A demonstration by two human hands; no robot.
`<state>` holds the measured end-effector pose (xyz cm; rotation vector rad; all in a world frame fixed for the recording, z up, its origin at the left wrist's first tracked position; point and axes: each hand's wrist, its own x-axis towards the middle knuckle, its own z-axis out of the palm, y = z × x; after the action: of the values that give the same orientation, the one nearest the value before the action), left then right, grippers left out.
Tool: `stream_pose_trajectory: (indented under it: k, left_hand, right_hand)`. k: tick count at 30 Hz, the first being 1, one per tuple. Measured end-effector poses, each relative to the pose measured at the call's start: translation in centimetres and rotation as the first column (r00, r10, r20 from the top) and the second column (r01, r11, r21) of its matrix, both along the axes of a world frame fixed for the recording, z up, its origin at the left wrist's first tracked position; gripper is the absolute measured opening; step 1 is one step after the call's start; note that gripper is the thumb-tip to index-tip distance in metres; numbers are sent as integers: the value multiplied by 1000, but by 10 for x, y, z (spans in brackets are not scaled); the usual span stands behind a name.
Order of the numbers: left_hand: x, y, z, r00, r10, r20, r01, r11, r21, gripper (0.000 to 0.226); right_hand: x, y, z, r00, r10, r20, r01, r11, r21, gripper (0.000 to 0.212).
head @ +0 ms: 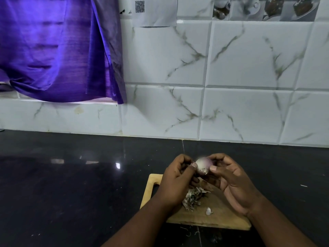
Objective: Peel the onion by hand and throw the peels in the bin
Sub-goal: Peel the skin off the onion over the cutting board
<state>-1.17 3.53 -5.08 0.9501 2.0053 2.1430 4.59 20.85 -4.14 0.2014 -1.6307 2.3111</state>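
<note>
Head view shows my two hands raised just above the wooden cutting board (194, 215), with the onion (204, 166) caught between them. My left hand (175, 182) curls around the onion's left side, its fingers (193, 165) closed against the skin, thumb tip pressed to the bulb. My right hand (235, 182) cups it from the right, thumb lying on the near face and the other fingers wrapped behind, so both sets of fingers are clamped on the onion. The bulb looks pale with a purple tinge, and it sits clear of the board, in the air.

Below my hands, a small heap of dry peels (195, 197) lies on the board, and a single white scrap (208, 211) rests just beside it, nearer to me. The board sits on the dark, glossy tabletop (71, 184), which runs back to a marbled tile wall (231, 77). A purple cloth (58, 50) hangs at the upper left.
</note>
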Motion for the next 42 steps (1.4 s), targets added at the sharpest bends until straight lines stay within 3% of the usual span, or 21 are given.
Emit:
stream_pose_trajectory:
  k: [9,13,20,27,33,42]
  left_hand:
    - [-5,3,-3,993,-50,106,46,998,43,16]
    - [-6,2,-5,997,-25,67,23,999,35,8]
    - [-3,2,-2,1000,1,-27,-1,1000,-11,19]
    - [4,2,-2,998,-38,-53,34,997,-69,20]
    - [4,1,-3,984,28,-176,-47,993,-107,20]
    - [4,2,-4,964,67,-257,-93,992,-89,18]
  right_hand:
    - [5,-5,-1,993,-91,-71,104,972,210,38]
    - [5,-3,-2,987,-102,-126,133,953,271,38]
    - [3,-6,0,993,-107,-56,113,987,112,34]
    - [3,-7,0,993,-99,-62,104,991,83,34]
    - [5,-8,0,979,-140,-150,172,959,227,41]
    - [4,-9,-1,964,-140,-226,205,933,296,40]
